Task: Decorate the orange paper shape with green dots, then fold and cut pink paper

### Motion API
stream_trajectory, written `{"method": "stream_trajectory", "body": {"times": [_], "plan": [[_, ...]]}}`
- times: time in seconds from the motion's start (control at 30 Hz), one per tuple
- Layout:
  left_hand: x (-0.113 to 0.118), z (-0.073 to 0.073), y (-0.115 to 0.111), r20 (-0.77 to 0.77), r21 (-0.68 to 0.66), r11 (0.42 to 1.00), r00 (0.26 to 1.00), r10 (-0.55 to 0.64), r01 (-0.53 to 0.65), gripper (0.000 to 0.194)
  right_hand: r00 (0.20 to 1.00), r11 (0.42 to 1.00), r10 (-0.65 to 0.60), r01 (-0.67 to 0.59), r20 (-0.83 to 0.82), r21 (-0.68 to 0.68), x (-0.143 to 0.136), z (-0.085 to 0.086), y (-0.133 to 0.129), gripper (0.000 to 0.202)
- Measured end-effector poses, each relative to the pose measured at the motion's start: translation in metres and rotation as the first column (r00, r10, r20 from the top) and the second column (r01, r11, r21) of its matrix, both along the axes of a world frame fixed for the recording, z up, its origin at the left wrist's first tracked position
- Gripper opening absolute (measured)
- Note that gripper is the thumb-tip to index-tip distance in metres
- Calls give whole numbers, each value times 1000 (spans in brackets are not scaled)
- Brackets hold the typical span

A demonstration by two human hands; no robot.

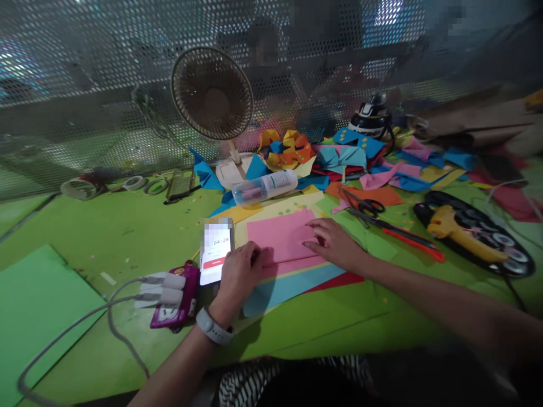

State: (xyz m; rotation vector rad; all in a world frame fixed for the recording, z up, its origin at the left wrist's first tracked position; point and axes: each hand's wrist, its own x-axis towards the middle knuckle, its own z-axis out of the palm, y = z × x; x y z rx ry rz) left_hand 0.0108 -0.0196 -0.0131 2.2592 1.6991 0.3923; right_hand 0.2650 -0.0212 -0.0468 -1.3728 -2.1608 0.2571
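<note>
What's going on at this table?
Someone at a green table has both bare hands at a pink sheet of paper. The left hand is at its near left corner; the right hand is at its right side, thumb and index finger apart. The pink sheet lies partly over a light blue sheet. A phone with a lit screen lies beside the left hand, and scissors lie beyond the right.
</note>
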Motion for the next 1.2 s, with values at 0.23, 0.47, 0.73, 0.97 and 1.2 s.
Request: {"method": "stream_trajectory", "body": {"times": [0.23, 0.47, 0.73, 0.97, 1.2], "plan": [[-1, 0, -10, -92, 313, 942, 991, -95, 119, 27, 1000, 1000, 8, -8, 11, 22, 1, -1, 1, 27], [11, -10, -22, -313, 147, 730, 731, -606, 668, 77, 1000, 1000, 3, -3, 16, -6, 1, -1, 2, 25], [9, -11, -20, -295, 75, 737, 721, -627, 672, 75, 998, 995, 5, -10, -55, -99, 7, 3, 6, 23], [9, -14, -20, -307, 89, 732, 718, -625, 676, 74, 999, 994, -16, 11, -44, -106, 9, 1, 7, 24], [8, -17, -19, -286, 87, 730, 719, -634, 678, 76, 999, 995, -20, 15, -45, -101, 8, 2, 4, 24]]}}
